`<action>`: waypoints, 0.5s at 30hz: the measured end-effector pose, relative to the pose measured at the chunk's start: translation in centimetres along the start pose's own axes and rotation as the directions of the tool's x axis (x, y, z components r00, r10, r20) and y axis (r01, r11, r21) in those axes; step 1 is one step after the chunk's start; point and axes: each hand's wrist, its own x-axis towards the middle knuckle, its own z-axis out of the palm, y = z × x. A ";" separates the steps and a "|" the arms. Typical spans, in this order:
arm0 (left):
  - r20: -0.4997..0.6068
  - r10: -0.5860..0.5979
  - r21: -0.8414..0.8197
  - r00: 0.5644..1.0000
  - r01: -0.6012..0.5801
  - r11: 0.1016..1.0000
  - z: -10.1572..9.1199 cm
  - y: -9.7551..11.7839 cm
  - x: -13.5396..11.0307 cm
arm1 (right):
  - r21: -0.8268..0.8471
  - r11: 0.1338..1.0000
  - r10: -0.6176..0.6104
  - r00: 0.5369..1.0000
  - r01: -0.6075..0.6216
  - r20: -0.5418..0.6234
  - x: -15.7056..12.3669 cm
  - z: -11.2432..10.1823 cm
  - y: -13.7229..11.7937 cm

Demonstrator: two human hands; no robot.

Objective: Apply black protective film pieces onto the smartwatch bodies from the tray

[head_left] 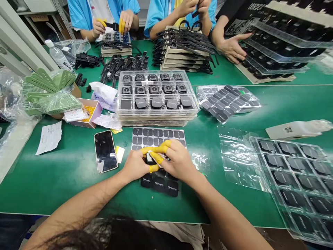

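My left hand (135, 166) and my right hand (178, 161) meet over a sheet of black rounded stickers (158, 136) on the green table (65, 173). Both wear yellow finger cots. Their fingers pinch together on a small dark square part (150, 159) with a pale face, held just above the sheet. Three black printed stickers (159, 183) lie right below my hands. A black phone (105, 150) lies flat to the left of my left hand.
A stack of clear trays with small square parts (156, 97) stands beyond the sheet. Clear trays with dark parts (296, 173) lie at the right, a bag of dark pads (226, 100) behind them. Green straps (49, 90) pile at left. Other people's hands (231, 47) work across the table.
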 end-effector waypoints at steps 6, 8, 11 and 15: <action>0.000 0.016 -0.018 1.000 -0.016 1.000 0.1 0.2 -0.1 | 0.012 1.000 0.018 0.996 -0.017 -0.083 -0.4 0.6 -0.7; 0.001 0.019 0.016 1.000 -0.019 1.000 0.0 0.3 -0.1 | 0.020 0.998 0.061 0.997 -0.060 -0.039 -0.2 0.6 -0.8; -0.024 -0.017 -0.002 1.000 0.017 1.000 0.0 0.4 -0.1 | -0.030 0.988 0.149 0.985 -0.152 -0.085 -0.2 0.4 -0.8; -0.027 0.034 0.007 0.999 -0.034 0.999 0.0 0.3 -0.1 | 0.017 0.997 0.073 0.997 -0.072 -0.012 -0.2 0.4 -0.9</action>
